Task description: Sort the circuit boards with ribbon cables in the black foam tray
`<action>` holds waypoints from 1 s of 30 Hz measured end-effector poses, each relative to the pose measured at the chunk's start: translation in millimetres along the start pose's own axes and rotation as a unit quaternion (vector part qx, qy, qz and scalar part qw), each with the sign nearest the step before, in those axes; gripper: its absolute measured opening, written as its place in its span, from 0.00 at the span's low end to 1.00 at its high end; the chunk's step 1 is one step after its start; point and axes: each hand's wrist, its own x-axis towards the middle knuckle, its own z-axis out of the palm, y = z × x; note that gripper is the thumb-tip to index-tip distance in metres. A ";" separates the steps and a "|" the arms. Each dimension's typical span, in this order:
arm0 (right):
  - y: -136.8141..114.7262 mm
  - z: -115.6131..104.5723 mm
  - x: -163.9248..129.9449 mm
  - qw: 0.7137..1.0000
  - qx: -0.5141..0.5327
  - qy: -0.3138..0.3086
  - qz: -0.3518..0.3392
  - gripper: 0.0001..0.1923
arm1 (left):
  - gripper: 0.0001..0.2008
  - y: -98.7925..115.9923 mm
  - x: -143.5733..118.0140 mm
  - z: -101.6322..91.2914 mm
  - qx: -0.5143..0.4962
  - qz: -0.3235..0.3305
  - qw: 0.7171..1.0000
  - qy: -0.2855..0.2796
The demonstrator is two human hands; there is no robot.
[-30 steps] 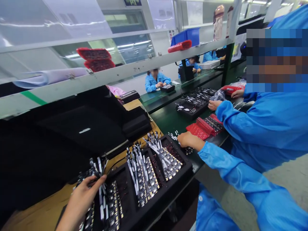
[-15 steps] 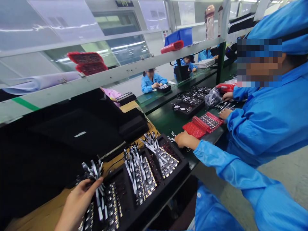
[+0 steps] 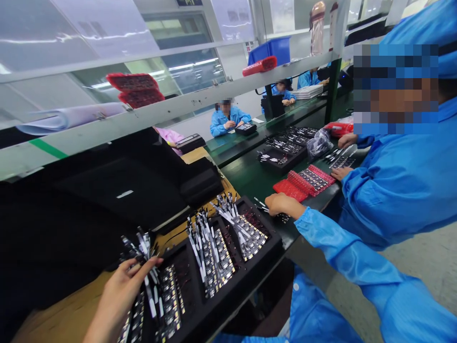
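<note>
My left hand [image 3: 123, 286] is partly curled, thumb and fingers closed around a bundle of white-tagged leads [image 3: 144, 245]; how firmly, I can't tell. Below its fingertips, in the near end of a black foam tray [image 3: 246, 276], lie strips of circuit boards [image 3: 171, 305]. To the right of that hand, the tray's middle compartment holds a wired board set [image 3: 223, 257], and the farthest one, closer to my right hand, another wired set [image 3: 253, 238]. My right hand [image 3: 283, 205] is bent down over a small board panel [image 3: 284, 217] on the green bench [image 3: 243, 176]; its fingertips are hidden, so I can't tell what it grips. Just beyond it lies red bubble wrap [image 3: 293, 190], and farther right a co-worker's hand [image 3: 342, 173] rests by more boards.

I judge the work partway: the middle and far sets look settled, while the leads at my left hand and the panel under my right look unfinished.

Against half a second ago, my view has swung slightly, but both hands stay at the same spots.
</note>
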 end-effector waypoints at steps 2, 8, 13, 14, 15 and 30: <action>6.5 -3.2 -5.0 1.000 0.010 -0.002 0.007 0.18 | 0.28 -1.5 0.5 -1.6 -0.013 0.008 1.000 -0.008; 30.4 -14.5 -15.1 0.999 0.038 0.013 -0.006 0.16 | 0.28 -7.7 2.9 -7.9 -0.056 0.003 0.997 -0.047; 29.6 -12.1 -20.5 0.999 0.025 0.017 -0.014 0.11 | 0.28 -11.4 5.3 -9.2 -0.064 0.008 0.997 -0.050; 25.7 -10.5 -21.3 1.000 0.017 0.009 -0.014 0.12 | 0.28 -11.9 5.5 -8.9 -0.064 0.006 0.997 -0.050; 20.8 -8.7 -21.8 1.000 0.007 0.002 -0.012 0.14 | 0.27 -12.3 5.5 -8.6 -0.064 0.006 0.997 -0.049; -5.2 10.4 -6.8 0.999 -0.005 0.026 0.031 0.35 | 0.14 -13.6 3.5 -9.9 -0.064 0.028 0.997 -0.044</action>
